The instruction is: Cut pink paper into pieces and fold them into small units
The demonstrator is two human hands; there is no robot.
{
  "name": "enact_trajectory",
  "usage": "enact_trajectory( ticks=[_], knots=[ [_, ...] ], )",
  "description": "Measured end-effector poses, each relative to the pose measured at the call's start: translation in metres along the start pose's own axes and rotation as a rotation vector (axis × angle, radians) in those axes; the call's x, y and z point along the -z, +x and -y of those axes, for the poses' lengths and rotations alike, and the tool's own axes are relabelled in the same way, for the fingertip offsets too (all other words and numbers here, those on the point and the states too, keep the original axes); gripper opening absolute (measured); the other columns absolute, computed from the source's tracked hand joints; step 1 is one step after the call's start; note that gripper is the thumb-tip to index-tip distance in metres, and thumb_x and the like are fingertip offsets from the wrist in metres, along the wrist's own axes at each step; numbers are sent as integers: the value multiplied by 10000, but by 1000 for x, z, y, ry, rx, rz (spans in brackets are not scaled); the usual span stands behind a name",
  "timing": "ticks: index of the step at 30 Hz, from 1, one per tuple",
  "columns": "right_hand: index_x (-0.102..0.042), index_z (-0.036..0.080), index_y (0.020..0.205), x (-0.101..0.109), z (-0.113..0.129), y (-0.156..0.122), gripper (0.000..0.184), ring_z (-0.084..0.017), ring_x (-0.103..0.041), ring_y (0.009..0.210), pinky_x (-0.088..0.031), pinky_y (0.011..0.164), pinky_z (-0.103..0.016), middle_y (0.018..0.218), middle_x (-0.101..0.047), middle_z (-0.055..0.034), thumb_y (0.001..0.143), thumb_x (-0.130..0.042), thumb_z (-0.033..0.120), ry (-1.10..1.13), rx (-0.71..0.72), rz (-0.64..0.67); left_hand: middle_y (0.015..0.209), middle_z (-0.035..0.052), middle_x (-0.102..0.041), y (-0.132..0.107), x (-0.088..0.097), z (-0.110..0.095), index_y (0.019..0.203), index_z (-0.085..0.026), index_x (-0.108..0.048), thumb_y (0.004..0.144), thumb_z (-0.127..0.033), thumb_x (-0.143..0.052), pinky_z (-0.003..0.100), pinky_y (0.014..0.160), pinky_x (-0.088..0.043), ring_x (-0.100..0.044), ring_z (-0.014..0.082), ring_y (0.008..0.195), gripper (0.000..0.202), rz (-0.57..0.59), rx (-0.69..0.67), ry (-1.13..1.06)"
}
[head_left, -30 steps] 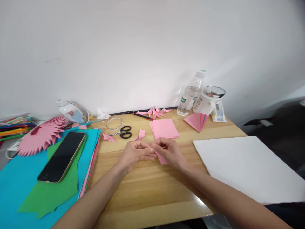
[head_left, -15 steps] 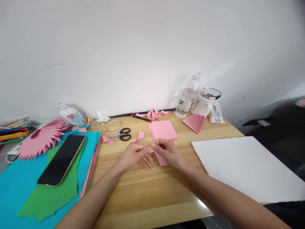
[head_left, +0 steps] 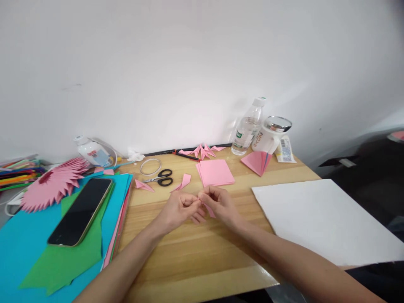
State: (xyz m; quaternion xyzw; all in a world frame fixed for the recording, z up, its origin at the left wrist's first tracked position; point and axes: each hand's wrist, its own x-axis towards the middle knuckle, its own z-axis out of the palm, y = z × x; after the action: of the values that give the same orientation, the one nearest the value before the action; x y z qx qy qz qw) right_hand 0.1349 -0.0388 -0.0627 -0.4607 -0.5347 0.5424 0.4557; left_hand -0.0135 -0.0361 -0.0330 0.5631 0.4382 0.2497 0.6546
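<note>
My left hand (head_left: 181,209) and my right hand (head_left: 220,205) meet over the middle of the wooden table, thumbs and forefingers pinched together on a small pink paper piece (head_left: 209,211). Most of that piece is hidden by the fingers; a strip of it shows below my right hand. Just beyond lies a stack of square pink paper sheets (head_left: 217,172). A folded pink paper piece (head_left: 185,182) rests behind my left hand, and another (head_left: 144,185) lies by the black-handled scissors (head_left: 164,177).
Left: a phone (head_left: 81,212) on green paper (head_left: 67,265) and blue sheets (head_left: 19,240), and a pink pleated paper fan (head_left: 53,185). Back: a roll of tape (head_left: 150,167), pencil (head_left: 187,156), water bottle (head_left: 248,128), mug (head_left: 268,136). Right: a white board (head_left: 325,219).
My hands stay pinched together on the pink paper, turning slightly. Less of its strip shows below my right hand now. The folded piece behind my left hand is more exposed.
</note>
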Motion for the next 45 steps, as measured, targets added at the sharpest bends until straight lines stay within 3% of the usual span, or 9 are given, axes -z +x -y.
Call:
enact_trajectory(
  ticks=[8,14,18,22,25,30,33,37,45],
  knots=[
    [-520,174,581,1,6,-1,389,-70,-347,424,-266,410,-212,477,-446,42,684,-617,537,50,-34,48,549,75,-676,-2,1,1,598,-121,-614,721,-466,-642,203,427,-474,-641,159,440,367,-26,-46,27],
    [-503,172,553,-1,5,-7,375,-47,-280,379,-208,380,-204,416,-380,71,678,-634,500,124,-76,57,565,80,-676,-6,-4,2,591,-127,-623,731,-481,-617,244,492,-517,-661,178,494,381,-23,-47,64],
    [-526,165,552,1,7,-4,341,-53,-338,400,-294,418,-212,452,-454,54,691,-643,454,136,-83,52,563,85,-680,-3,2,4,626,-122,-632,712,-507,-631,241,443,-495,-647,182,453,395,15,-51,16],
    [-652,158,757,8,7,1,264,-87,-484,550,-386,527,-221,641,-596,11,712,-658,418,132,-13,110,522,75,-665,0,5,3,564,-135,-587,713,-519,-625,207,390,-444,-623,164,406,414,-88,-93,66],
    [-657,173,929,13,5,1,358,-112,-551,648,-419,581,-232,794,-655,-14,643,-731,376,189,-24,108,496,49,-645,2,2,2,557,-143,-575,721,-510,-613,204,391,-437,-600,145,386,403,-178,-126,97],
    [-627,161,861,14,5,2,362,-108,-562,635,-421,605,-238,725,-646,6,583,-780,334,262,-56,34,441,-15,-555,5,1,5,543,-145,-578,756,-421,-589,181,437,-405,-504,80,406,349,-293,-281,212],
    [-604,161,821,14,5,3,364,-85,-529,553,-397,554,-224,630,-614,39,554,-799,313,283,-77,21,572,-5,-603,8,2,8,732,-138,-628,735,-373,-623,205,537,-461,-555,102,529,235,-278,-329,144],
    [-606,156,811,15,1,6,343,-83,-533,559,-399,553,-225,665,-636,22,566,-796,301,257,-53,70,812,31,-653,10,3,11,998,-164,-592,717,-338,-655,255,564,-515,-615,128,599,336,-243,-349,-62],
    [-614,198,880,16,-6,7,292,-135,-585,784,-469,694,-272,934,-627,-35,644,-752,300,169,145,27,518,-9,-627,10,7,10,786,-133,-658,720,-245,-615,218,495,-481,-576,108,447,136,-502,-308,-26]
  ],
)
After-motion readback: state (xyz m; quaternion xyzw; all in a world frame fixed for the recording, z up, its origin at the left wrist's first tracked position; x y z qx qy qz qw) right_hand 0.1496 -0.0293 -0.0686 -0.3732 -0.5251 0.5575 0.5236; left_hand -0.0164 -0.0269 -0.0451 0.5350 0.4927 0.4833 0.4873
